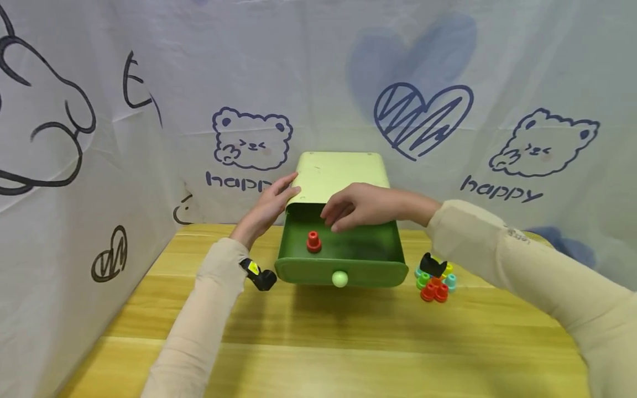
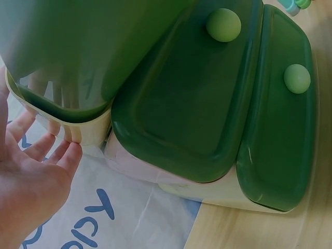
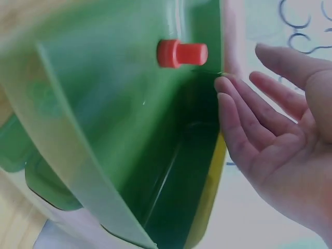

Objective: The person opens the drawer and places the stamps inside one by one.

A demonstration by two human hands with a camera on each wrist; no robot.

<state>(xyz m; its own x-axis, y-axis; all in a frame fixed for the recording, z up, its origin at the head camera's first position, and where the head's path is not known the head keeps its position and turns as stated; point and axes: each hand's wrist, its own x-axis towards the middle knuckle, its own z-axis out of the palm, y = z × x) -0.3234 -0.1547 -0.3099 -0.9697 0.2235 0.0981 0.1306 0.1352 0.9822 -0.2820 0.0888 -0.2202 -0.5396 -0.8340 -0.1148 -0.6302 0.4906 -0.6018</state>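
A small drawer cabinet (image 1: 343, 168) with a pale yellow top stands against the sheet, its green top drawer (image 1: 340, 271) pulled out. Inside that drawer, toward the left, one red stepped peg-like piece (image 1: 313, 242) stands upright; it also shows in the right wrist view (image 3: 181, 53). My left hand (image 1: 272, 202) rests its fingers on the cabinet's left upper side, fingers fairly straight in the left wrist view. Over the drawer hovers my right hand (image 1: 365, 205), fingers loosely bent with nothing between them, right of and behind the red piece.
Several small coloured pieces (image 1: 435, 283), red, green, blue and yellow, cluster on the wooden table (image 1: 348, 359) to the cabinet's right. Below the pulled-out drawer, two shut drawers (image 2: 181, 104) with round knobs show. A printed white sheet (image 1: 328, 77) hangs behind and at left.
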